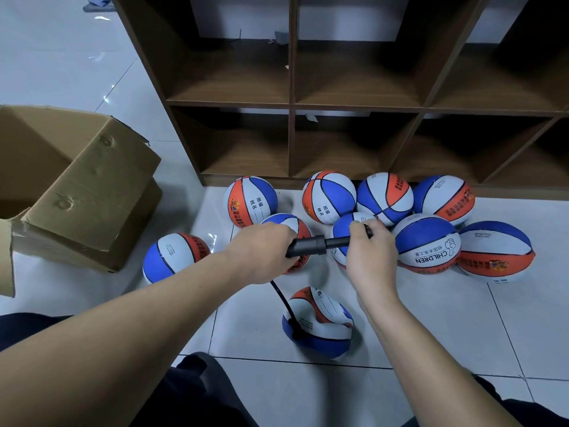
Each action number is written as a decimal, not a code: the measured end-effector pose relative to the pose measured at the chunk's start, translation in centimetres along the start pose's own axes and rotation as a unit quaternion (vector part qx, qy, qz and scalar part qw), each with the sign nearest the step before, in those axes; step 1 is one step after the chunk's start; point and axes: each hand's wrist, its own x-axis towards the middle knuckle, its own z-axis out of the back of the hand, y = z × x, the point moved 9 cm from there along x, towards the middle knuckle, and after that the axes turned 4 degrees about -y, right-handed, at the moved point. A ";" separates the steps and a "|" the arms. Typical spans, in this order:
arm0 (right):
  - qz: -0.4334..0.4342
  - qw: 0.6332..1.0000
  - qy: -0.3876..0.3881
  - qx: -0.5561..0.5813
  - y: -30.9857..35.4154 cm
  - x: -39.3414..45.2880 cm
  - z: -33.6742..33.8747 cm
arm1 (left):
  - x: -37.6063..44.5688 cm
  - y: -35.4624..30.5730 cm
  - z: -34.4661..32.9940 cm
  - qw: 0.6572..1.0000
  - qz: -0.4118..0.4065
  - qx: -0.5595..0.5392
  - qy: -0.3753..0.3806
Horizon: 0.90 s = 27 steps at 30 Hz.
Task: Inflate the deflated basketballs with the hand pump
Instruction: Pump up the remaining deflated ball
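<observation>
Head view: hand pump [320, 244], black, smooth cylindrical barrel with a thinner rod drawn out to the right, held roughly level above the floor. Left hand [261, 254] wrapped round the barrel end, fingers curled about it. Right hand [371, 251] gripping the handle end of the rod, fingers closed over it. Thin black hose [281, 298] curves down from under the left hand into the deflated basketball [318, 323], which lies on the pale glossy floor tiles [431, 328] between the forearms; it is caved in and creased, panels orange, white and blue with black seams. Round basketballs [428, 241] of the same colouring cluster beyond the hands, against the foot of a dark wood-grain cubby shelf [292, 103]. Open corrugated cardboard box [80, 192] at left, flaps dented.
</observation>
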 end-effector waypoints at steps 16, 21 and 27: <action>-0.003 0.993 0.109 -0.046 -0.6 -1.7 -2.9 | 0.2 -1.2 0.0 0.999 -0.036 0.015 -0.004; 0.000 0.986 0.159 -0.059 -0.4 -0.7 -2.9 | 0.3 -0.8 -0.1 0.999 -0.035 0.012 0.008; -0.046 0.996 0.067 -0.018 -0.8 4.1 2.9 | 0.5 0.3 0.6 1.000 -0.012 -0.001 -0.004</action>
